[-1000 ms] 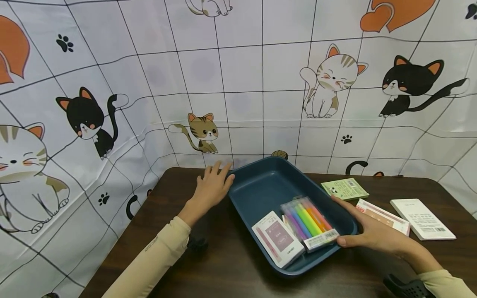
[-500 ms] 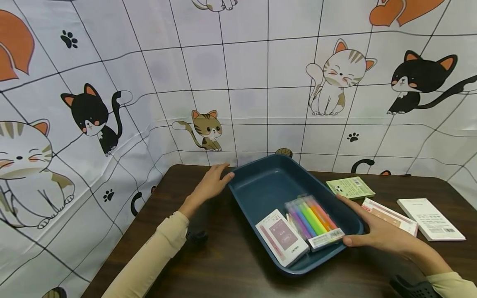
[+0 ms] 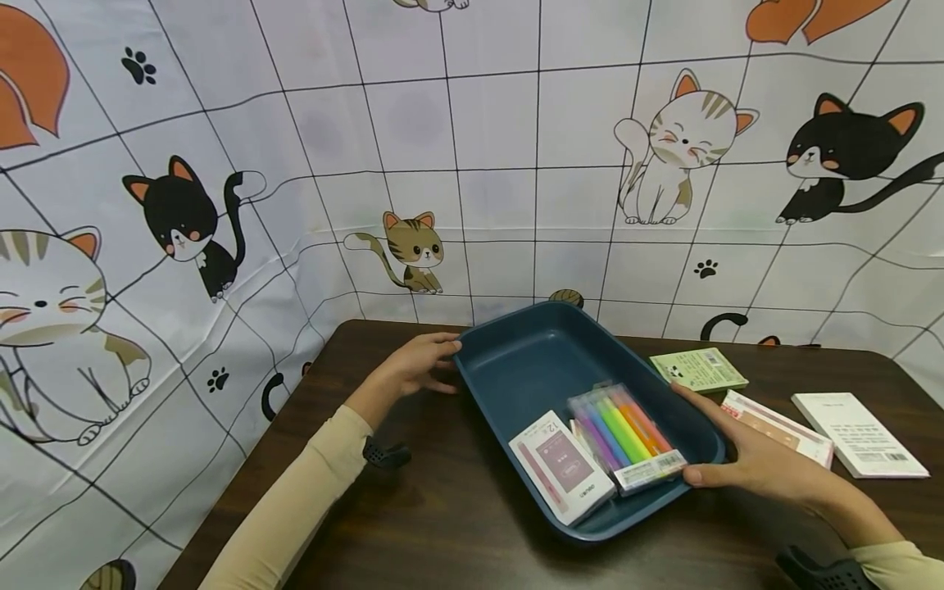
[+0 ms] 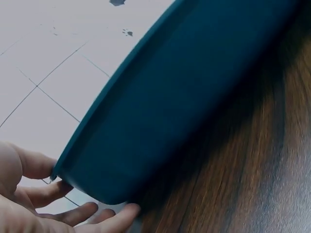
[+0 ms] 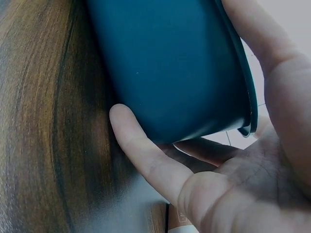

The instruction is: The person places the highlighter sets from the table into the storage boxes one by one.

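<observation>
A dark blue plastic tray (image 3: pixel 516 365) lies slantwise on the table in the head view. At its far left corner my left hand (image 3: pixel 409 366) grips the rim; in the left wrist view, thumb and fingers meet the rim of the tray (image 4: pixel 141 111) while other fingertips reach its underside. My right hand (image 3: pixel 763 459) holds the near right corner, with the thumb over the rim. One finger of the right hand (image 5: pixel 238 179) lies low along the tray wall (image 5: pixel 170 68) in the right wrist view. Inside lie a white-and-mauve box (image 3: pixel 562 471) and a clear pack of coloured highlighters (image 3: pixel 627 430).
Right of the tray, a green flat packet (image 3: pixel 699 369), a pink-and-white box (image 3: pixel 782 428) and a white box (image 3: pixel 859 434) lie on the dark wooden table (image 3: pixel 435 492). Behind the table hangs a white cat-print curtain (image 3: pixel 494 205).
My left hand has turned and closed from spread fingers beside the far left corner to a grip on the rim. The right hand keeps its hold; the head view has shifted slightly.
</observation>
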`<action>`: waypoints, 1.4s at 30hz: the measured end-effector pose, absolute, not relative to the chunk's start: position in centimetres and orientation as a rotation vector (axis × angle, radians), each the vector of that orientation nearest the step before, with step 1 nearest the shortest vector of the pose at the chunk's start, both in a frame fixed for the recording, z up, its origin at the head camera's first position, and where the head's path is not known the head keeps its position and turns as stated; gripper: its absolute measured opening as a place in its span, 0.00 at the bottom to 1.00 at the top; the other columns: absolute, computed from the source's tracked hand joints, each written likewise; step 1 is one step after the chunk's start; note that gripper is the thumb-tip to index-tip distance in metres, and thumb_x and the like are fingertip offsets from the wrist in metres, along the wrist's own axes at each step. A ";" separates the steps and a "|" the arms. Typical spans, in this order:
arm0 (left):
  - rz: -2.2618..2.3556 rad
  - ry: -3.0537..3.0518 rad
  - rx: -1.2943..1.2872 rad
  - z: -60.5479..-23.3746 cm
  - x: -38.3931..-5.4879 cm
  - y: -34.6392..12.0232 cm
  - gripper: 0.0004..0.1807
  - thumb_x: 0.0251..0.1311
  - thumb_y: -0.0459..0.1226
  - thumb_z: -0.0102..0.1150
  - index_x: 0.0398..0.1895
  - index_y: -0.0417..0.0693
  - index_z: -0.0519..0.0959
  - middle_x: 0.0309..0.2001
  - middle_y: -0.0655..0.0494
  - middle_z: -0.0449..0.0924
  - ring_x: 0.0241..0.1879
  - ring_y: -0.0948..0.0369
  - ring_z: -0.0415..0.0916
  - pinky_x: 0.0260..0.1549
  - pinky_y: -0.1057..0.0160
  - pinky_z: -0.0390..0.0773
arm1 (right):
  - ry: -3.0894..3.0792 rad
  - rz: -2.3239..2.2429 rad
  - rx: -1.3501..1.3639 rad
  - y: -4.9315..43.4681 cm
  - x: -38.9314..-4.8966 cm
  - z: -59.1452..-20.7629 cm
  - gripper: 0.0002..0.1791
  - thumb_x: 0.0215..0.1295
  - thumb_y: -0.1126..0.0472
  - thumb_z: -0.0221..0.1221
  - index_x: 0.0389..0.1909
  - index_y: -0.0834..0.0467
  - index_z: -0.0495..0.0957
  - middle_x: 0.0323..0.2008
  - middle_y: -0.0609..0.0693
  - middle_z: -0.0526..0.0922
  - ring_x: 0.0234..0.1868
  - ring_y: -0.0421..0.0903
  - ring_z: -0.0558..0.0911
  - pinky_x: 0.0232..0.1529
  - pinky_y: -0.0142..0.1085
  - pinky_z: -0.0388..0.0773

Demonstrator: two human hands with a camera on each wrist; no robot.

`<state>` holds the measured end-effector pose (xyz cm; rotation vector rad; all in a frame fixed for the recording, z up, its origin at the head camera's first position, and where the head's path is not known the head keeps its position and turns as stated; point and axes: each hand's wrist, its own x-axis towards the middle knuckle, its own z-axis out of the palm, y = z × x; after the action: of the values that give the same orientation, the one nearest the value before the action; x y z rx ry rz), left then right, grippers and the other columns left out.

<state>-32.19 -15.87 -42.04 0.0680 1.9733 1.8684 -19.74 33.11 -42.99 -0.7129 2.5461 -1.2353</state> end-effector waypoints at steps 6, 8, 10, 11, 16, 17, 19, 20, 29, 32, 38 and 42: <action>1.967 1.835 0.046 -42.4 -32.2 -15.6 0.29 0.80 0.38 0.47 0.79 0.44 0.57 0.70 0.40 0.62 0.68 0.38 0.62 0.48 0.37 0.79 | 2.533 -1.237 -0.701 33.1 -19.6 -42.8 0.54 0.64 0.59 0.67 0.82 0.37 0.43 0.75 0.65 0.52 0.67 0.68 0.59 0.54 0.67 0.66; 1.994 1.792 0.067 -42.5 -32.2 -15.6 0.29 0.80 0.37 0.46 0.80 0.43 0.56 0.70 0.39 0.62 0.67 0.38 0.62 0.49 0.36 0.79 | 2.538 -1.235 -0.704 33.1 -19.6 -42.7 0.54 0.64 0.59 0.67 0.82 0.36 0.43 0.75 0.65 0.52 0.67 0.68 0.59 0.54 0.66 0.66; 2.024 1.743 0.080 -42.5 -32.3 -15.5 0.28 0.81 0.36 0.44 0.80 0.43 0.56 0.69 0.37 0.62 0.66 0.37 0.64 0.50 0.35 0.77 | 2.547 -1.229 -0.709 33.1 -19.5 -42.5 0.54 0.64 0.59 0.67 0.83 0.38 0.43 0.76 0.64 0.52 0.67 0.68 0.59 0.54 0.65 0.66; 2.037 1.719 0.088 -42.5 -32.3 -15.4 0.28 0.81 0.36 0.43 0.80 0.42 0.55 0.69 0.36 0.62 0.66 0.37 0.64 0.50 0.34 0.77 | 2.551 -1.226 -0.711 33.1 -19.5 -42.4 0.54 0.64 0.59 0.67 0.83 0.39 0.43 0.75 0.64 0.52 0.67 0.68 0.60 0.54 0.65 0.66; 2.088 1.612 0.054 -42.6 -32.5 -15.3 0.28 0.81 0.36 0.43 0.80 0.44 0.55 0.70 0.37 0.61 0.68 0.36 0.61 0.52 0.32 0.74 | 2.547 -1.229 -0.710 33.1 -19.5 -42.3 0.54 0.65 0.59 0.67 0.83 0.39 0.43 0.75 0.65 0.52 0.67 0.68 0.59 0.54 0.66 0.66; 2.091 1.601 0.047 -42.6 -32.5 -15.4 0.28 0.81 0.36 0.43 0.80 0.45 0.55 0.71 0.38 0.60 0.68 0.36 0.60 0.52 0.31 0.74 | 2.543 -1.232 -0.709 33.1 -19.5 -42.4 0.54 0.65 0.59 0.67 0.83 0.39 0.43 0.75 0.65 0.52 0.67 0.68 0.59 0.54 0.66 0.66; 2.095 1.581 0.038 -42.7 -32.5 -15.5 0.29 0.81 0.36 0.43 0.81 0.46 0.54 0.72 0.39 0.57 0.69 0.35 0.58 0.52 0.31 0.73 | 2.531 -1.238 -0.703 33.1 -19.5 -42.4 0.54 0.65 0.59 0.66 0.83 0.40 0.43 0.75 0.65 0.52 0.67 0.68 0.59 0.54 0.66 0.66; 2.097 1.574 0.036 -42.7 -32.5 -15.5 0.29 0.81 0.36 0.43 0.81 0.46 0.54 0.73 0.40 0.57 0.70 0.35 0.57 0.53 0.31 0.73 | 2.528 -1.238 -0.699 33.1 -19.5 -42.4 0.54 0.65 0.59 0.66 0.83 0.41 0.42 0.75 0.65 0.52 0.67 0.69 0.59 0.54 0.66 0.66; 2.124 1.491 0.012 -43.1 -32.7 -16.2 0.29 0.79 0.35 0.47 0.80 0.50 0.58 0.74 0.45 0.56 0.72 0.37 0.54 0.53 0.30 0.72 | 2.526 -1.213 -0.640 32.9 -19.3 -42.5 0.53 0.66 0.57 0.66 0.83 0.41 0.43 0.75 0.65 0.53 0.66 0.68 0.61 0.53 0.66 0.67; 2.125 1.473 0.006 -43.1 -32.8 -16.4 0.29 0.79 0.35 0.47 0.80 0.50 0.58 0.75 0.45 0.55 0.72 0.38 0.53 0.54 0.29 0.71 | 2.530 -1.205 -0.641 32.8 -19.3 -42.5 0.52 0.66 0.56 0.66 0.83 0.40 0.44 0.75 0.65 0.53 0.66 0.67 0.62 0.53 0.65 0.67; 2.129 1.444 0.025 -43.0 -32.8 -16.4 0.29 0.80 0.35 0.45 0.81 0.51 0.57 0.75 0.44 0.53 0.73 0.39 0.51 0.57 0.28 0.68 | 2.548 -1.185 -0.659 32.7 -19.4 -42.3 0.53 0.66 0.57 0.66 0.83 0.43 0.43 0.75 0.66 0.52 0.67 0.69 0.60 0.54 0.69 0.65; 2.128 1.419 0.036 -43.1 -32.8 -16.6 0.28 0.80 0.35 0.44 0.80 0.52 0.59 0.74 0.42 0.56 0.72 0.38 0.52 0.56 0.29 0.69 | 2.569 -1.157 -0.662 32.7 -19.5 -42.2 0.53 0.65 0.56 0.67 0.83 0.43 0.43 0.75 0.66 0.52 0.67 0.70 0.59 0.53 0.70 0.65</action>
<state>-32.81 -16.57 -43.06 0.0361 1.4191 2.1283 -19.45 32.68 -42.25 -0.6621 2.5692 -1.1569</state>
